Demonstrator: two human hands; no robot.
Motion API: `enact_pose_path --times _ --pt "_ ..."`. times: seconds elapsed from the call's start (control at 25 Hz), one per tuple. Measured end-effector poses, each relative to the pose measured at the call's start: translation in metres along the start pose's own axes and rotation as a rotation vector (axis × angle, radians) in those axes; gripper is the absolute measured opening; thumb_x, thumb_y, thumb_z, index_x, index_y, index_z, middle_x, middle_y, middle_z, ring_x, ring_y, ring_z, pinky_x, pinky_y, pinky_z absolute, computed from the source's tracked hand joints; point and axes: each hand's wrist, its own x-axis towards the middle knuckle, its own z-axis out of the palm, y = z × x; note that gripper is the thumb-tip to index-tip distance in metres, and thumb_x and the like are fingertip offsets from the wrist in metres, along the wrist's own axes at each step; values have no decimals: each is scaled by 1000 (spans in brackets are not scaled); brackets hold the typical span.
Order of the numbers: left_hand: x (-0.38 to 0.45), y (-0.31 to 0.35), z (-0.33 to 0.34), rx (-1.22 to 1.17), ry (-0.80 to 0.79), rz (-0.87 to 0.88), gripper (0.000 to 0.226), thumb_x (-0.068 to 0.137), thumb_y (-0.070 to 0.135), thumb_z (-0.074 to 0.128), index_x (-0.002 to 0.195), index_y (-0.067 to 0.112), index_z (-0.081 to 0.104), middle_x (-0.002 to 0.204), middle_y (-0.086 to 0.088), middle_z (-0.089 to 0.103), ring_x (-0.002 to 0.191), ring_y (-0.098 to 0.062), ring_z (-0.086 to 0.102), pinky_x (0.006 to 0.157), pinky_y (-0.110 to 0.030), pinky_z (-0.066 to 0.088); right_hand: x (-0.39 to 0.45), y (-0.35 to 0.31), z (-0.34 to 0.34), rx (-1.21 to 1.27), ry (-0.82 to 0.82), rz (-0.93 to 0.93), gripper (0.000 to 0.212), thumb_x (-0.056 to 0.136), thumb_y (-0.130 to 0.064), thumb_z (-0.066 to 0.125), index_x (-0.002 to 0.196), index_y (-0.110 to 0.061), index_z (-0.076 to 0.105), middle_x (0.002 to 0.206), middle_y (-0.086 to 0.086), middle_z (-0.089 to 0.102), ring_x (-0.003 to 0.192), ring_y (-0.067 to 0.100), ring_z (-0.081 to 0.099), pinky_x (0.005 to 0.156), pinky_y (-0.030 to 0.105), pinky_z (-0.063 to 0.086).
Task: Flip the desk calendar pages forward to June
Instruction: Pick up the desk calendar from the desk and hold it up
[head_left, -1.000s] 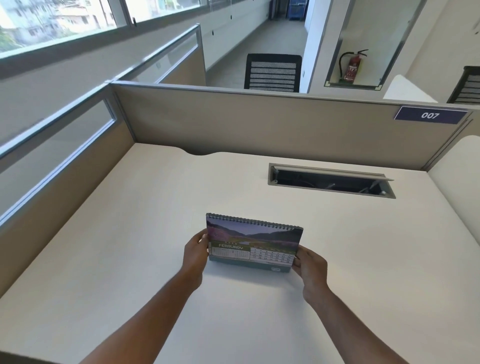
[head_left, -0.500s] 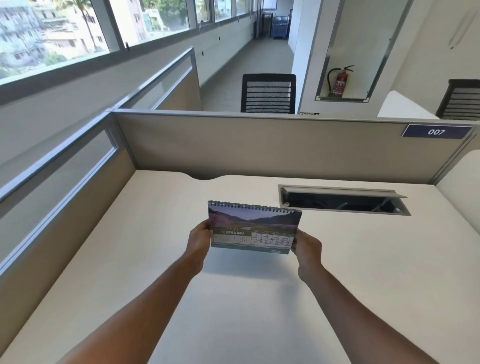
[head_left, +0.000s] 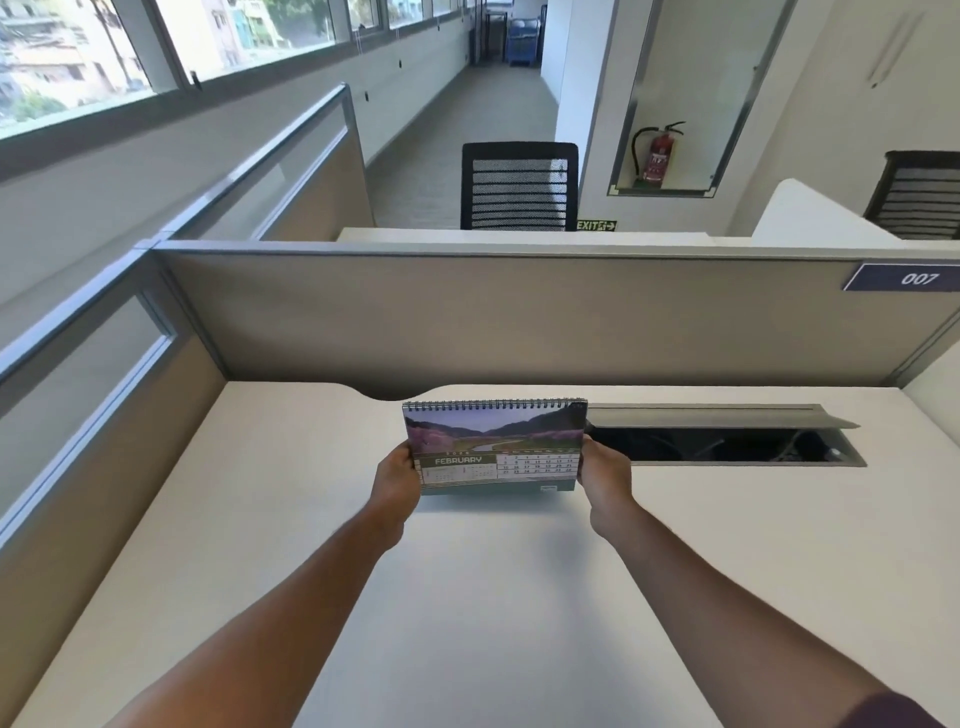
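A spiral-bound desk calendar (head_left: 496, 447) faces me, showing a landscape photo above the word FEBRUARY and a date grid. It hangs a little above the white desk (head_left: 488, 597), with its shadow underneath. My left hand (head_left: 397, 475) grips its left edge and my right hand (head_left: 605, 473) grips its right edge. Both arms reach forward from the bottom of the view.
An open cable tray (head_left: 727, 441) is sunk into the desk just right of the calendar. Beige partitions (head_left: 519, 317) wall the desk at the back and left; a "007" label (head_left: 906, 278) sits at the back right. A black chair (head_left: 519, 187) stands beyond.
Both hands have lifted the calendar off the desk and carried it farther away toward the back partition. The view has tilted upward. February still shows.
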Motion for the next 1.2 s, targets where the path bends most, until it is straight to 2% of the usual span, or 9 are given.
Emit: enact_pose_path --times 0.12,0.28,0.4,0.52,0.68,0.84,0.96,1.08,1.2 --pt "29 7 4 15 -4 3 45 103 19 23 95 28 67 92 7 72 88 -6 62 62 -18 40 24 -7 14 37 -4 -1 29 79 -28 69 95 -8 81 81 8 73 74 23 61 74 35 47" --pt "52 9 9 41 -14 23 38 103 19 29 102 25 67 96 4 73 91 -9 65 63 -18 43 46 -7 21 81 -33 -19 39 78 -25 69 103 4 75 84 12 70 78 24 59 78 37 46" --pt "60 5 13 67 -20 48 37 100 17 33 101 25 68 96 6 75 91 -9 67 64 -18 44 51 -3 21 106 -34 -9 29 74 -29 73 89 -6 81 86 12 74 79 24 65 85 40 55" --pt "61 0 14 79 -25 58 35 101 22 33 103 29 68 97 6 74 94 -10 67 65 -19 46 54 2 21 111 -17 -12 30 82 -32 74 94 -5 80 99 17 81 82 23 69 96 42 57" --pt "56 -4 15 86 -36 81 35 92 22 38 105 39 66 100 16 72 100 -6 63 69 -20 46 56 5 21 97 -9 -6 33 90 -35 70 99 -4 78 100 15 81 83 22 72 96 42 57" --pt "49 -12 9 65 -39 58 75 85 -10 42 99 62 61 102 37 68 108 4 60 82 -21 48 48 10 22 19 52 -38 36 100 -37 51 96 -11 77 102 11 78 87 23 66 86 44 54" --pt "43 -19 8 6 16 11 65 93 -8 44 148 26 41 152 5 47 141 -21 42 114 -41 40 34 21 19 -142 147 -156 36 102 -32 45 117 -14 72 113 7 74 102 27 66 85 37 50" --pt "32 -26 8 21 22 3 62 94 -5 42 151 18 36 156 -3 41 144 -21 38 116 -40 35 18 30 18 -216 88 -243 39 99 -15 50 135 -17 64 132 4 68 117 24 63 104 43 51" --pt "23 -27 8 67 6 37 57 97 -3 42 147 23 45 152 -3 47 139 -22 41 111 -40 38 6 34 19 -238 21 -249 45 99 -9 52 143 -17 59 142 3 60 118 19 61 104 36 49"
